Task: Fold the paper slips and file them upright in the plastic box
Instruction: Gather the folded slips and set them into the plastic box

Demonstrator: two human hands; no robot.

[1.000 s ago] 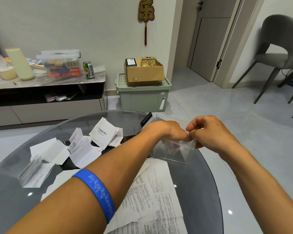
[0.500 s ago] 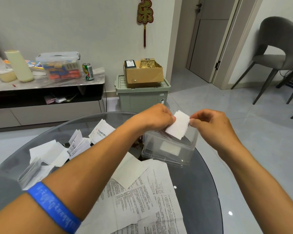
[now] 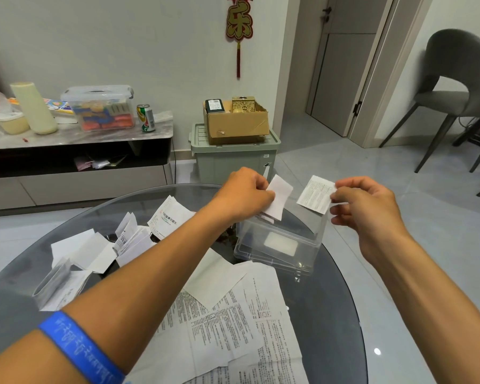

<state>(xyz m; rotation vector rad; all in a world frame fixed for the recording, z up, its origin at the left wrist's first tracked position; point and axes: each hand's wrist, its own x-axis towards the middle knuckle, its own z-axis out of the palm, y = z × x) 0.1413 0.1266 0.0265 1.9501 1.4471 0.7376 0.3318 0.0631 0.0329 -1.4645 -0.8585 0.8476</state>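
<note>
A clear plastic box [image 3: 280, 248] stands on the round glass table [image 3: 330, 314], a white label on its front wall. My left hand [image 3: 244, 194] pinches a blank white folded slip [image 3: 279, 196] above the box's left side. My right hand [image 3: 366, 206] holds a printed folded slip [image 3: 315, 194] by its corner above the box's right side. The two slips are apart. Several folded and unfolded slips [image 3: 128, 239] lie on the table at the left. Large printed sheets [image 3: 233, 328] lie spread in front of the box.
A green storage bin [image 3: 233, 159] with a cardboard box [image 3: 236, 126] on top stands behind the table. A low cabinet [image 3: 75, 162] with a container and a can is at the back left. A grey chair [image 3: 455, 90] stands at the right.
Both hands rose from inside the box. The single white slip held between them is now two slips, one in each hand, pulled apart sideways.
</note>
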